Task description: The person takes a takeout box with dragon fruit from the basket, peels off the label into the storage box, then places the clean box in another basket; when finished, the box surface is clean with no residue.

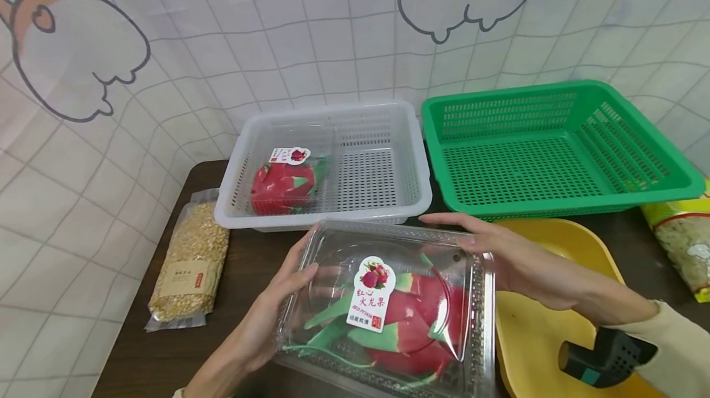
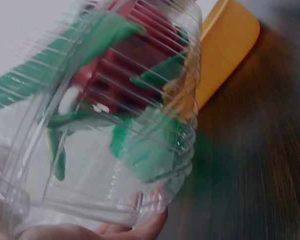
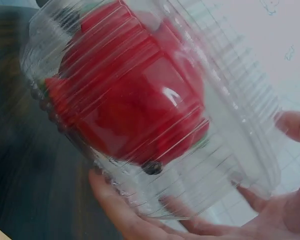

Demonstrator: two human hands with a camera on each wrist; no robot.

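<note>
A clear plastic clamshell box (image 1: 333,262) with a red dragon fruit (image 1: 407,318) inside is held up over the dark table, its labelled lid facing me. My left hand (image 1: 269,312) grips its left side, thumb at the lid's edge and fingers behind and underneath. My right hand (image 1: 516,256) holds the far right corner, thumb on the rim; in the right wrist view its fingers (image 3: 117,207) spread along the underside. Behind it, a white basket (image 1: 322,220) holds a similar box with a dragon fruit (image 1: 283,185) in its left half.
A green basket (image 1: 521,207) stands at the back right, with a yellow tub (image 1: 560,231) in front of it. A bag of yellowish grains (image 1: 191,256) lies at the table's left edge. Another yellow-green bag (image 1: 685,238) is at the far right. A tiled-pattern curtain rises behind.
</note>
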